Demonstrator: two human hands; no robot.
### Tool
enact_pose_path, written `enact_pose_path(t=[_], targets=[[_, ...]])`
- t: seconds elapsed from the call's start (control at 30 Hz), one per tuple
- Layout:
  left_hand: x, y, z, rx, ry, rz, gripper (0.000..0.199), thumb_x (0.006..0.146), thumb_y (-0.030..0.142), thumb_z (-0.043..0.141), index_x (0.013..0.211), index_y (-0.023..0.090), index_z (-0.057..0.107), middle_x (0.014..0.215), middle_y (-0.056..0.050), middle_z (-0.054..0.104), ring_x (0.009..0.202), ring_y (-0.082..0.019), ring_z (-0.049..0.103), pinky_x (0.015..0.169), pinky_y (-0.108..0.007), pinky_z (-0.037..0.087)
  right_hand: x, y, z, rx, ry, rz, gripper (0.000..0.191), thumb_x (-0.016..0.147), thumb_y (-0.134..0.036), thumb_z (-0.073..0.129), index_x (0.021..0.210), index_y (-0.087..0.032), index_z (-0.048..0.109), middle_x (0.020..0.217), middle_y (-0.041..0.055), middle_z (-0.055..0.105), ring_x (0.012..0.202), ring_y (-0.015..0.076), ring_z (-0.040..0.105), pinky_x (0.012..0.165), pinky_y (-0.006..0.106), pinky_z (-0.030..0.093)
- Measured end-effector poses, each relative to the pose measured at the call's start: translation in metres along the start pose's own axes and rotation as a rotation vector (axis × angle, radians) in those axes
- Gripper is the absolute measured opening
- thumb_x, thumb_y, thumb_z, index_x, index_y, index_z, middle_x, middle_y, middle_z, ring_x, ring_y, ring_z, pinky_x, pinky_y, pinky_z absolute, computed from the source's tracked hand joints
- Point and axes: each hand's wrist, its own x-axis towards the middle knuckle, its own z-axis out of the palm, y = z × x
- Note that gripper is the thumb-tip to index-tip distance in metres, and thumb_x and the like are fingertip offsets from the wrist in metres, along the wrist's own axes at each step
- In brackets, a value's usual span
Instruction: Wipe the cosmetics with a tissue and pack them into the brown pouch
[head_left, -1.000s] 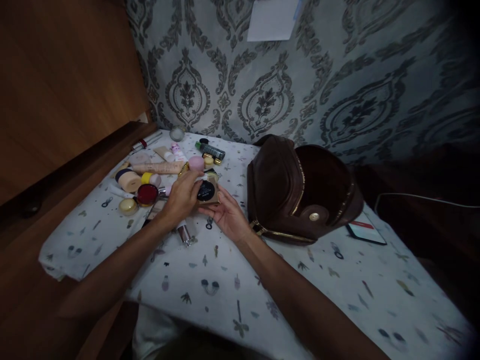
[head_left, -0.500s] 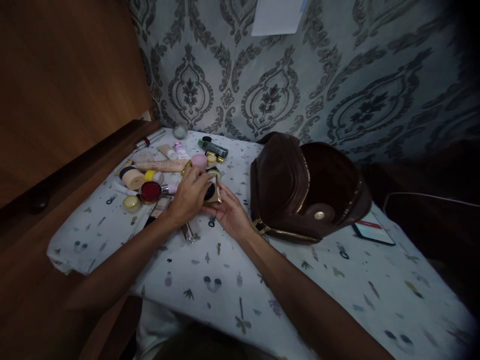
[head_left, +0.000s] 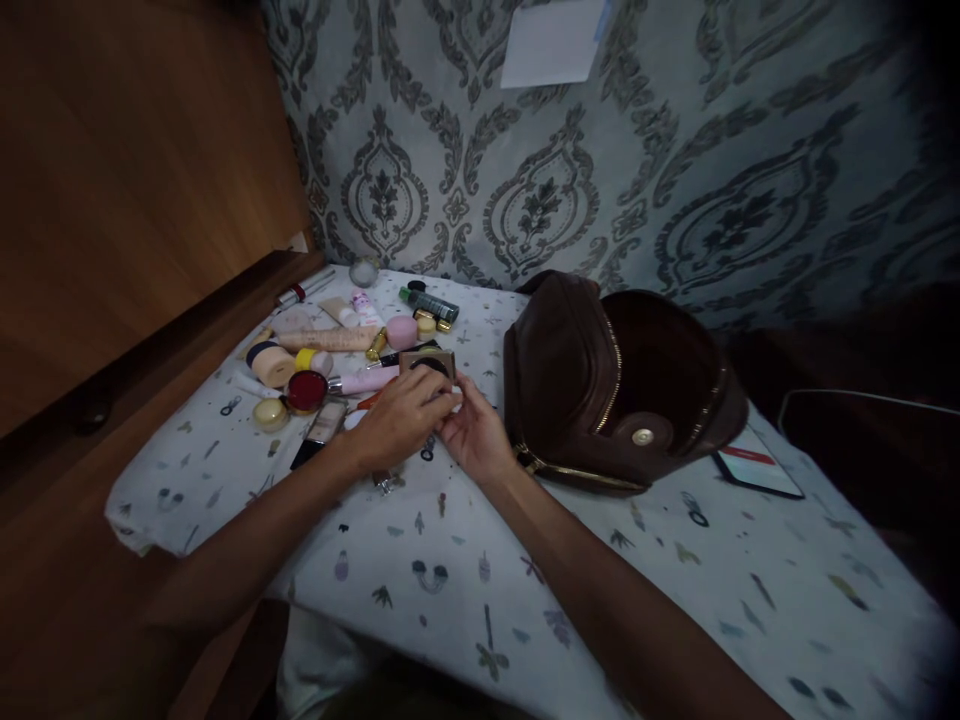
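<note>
Both hands' fingers were clamped on the compact box (head_left: 427, 358), left hand (head_left: 409, 412) partly over it, right hand (head_left: 476, 432) just short of the brown handbag (head_left: 559, 365); bare cloth (head_left: 442, 540) lay toward the counter's near edge.

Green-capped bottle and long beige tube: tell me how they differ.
The green-capped bottle has a dark body, while the long beige tube is pale. The tube looks clearly longer than the bottle. The bottle lies nearer the patterned wall; the tube lies farther from it. Both are lying down, not standing.
</note>
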Motion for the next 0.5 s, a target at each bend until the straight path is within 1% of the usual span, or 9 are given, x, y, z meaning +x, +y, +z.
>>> enact_pose_path(t=[0.1, 0.23, 0.4, 0.5], targets=[[0.0, 0.0, 0.001, 0.029, -0.006, 0.02, 0.027, 0.098, 0.009, 0.039, 0.105, 0.016, 0.064, 0.098, -0.011, 0.063, 0.095, -0.023, 0.055, 0.082, -0.039, 0.05, 0.001, -0.004, 0.001, 0.019, 0.037, -0.032, 0.008, 0.089, -0.027, 0.065, 0.095, -0.024, 0.069, 0.092, -0.0053, 0.075, 0.077, 0.0087, 0.067, 0.064, 0.017, 0.056], [-0.002, -0.004, 0.003, 0.025, 0.054, -0.003, 0.026, 0.099, 0.012, 0.041, 0.108, 0.015, 0.065, 0.099, -0.012, 0.063, 0.094, -0.024, 0.055, 0.082, -0.038, 0.05, 0.003, -0.005, -0.002, 0.01, 0.029, -0.076, 0.007, 0.085, -0.023, 0.069, 0.091, -0.025, 0.068, 0.089, -0.0057, 0.076, 0.074, 0.0099, 0.067, 0.065, 0.021, 0.058], [-0.002, -0.009, 0.006, -0.082, 0.197, -0.137, 0.025, 0.1, 0.017, 0.043, 0.112, 0.017, 0.065, 0.104, -0.011, 0.062, 0.097, -0.024, 0.056, 0.084, -0.04, 0.051, 0.004, -0.004, -0.006, -0.019, 0.029, -0.079, 0.016, 0.08, -0.021, 0.074, 0.093, -0.027, 0.067, 0.09, -0.0054, 0.077, 0.075, 0.0124, 0.071, 0.074, 0.029, 0.061], [-0.001, -0.01, 0.006, -0.143, 0.29, -0.226, 0.023, 0.1, 0.019, 0.045, 0.112, 0.019, 0.065, 0.103, -0.009, 0.061, 0.1, -0.022, 0.057, 0.087, -0.039, 0.051, 0.002, -0.004, -0.006, -0.059, -0.002, -0.057, 0.02, 0.079, -0.023, 0.075, 0.097, -0.025, 0.067, 0.089, -0.0046, 0.077, 0.075, 0.0135, 0.072, 0.07, 0.028, 0.061]])
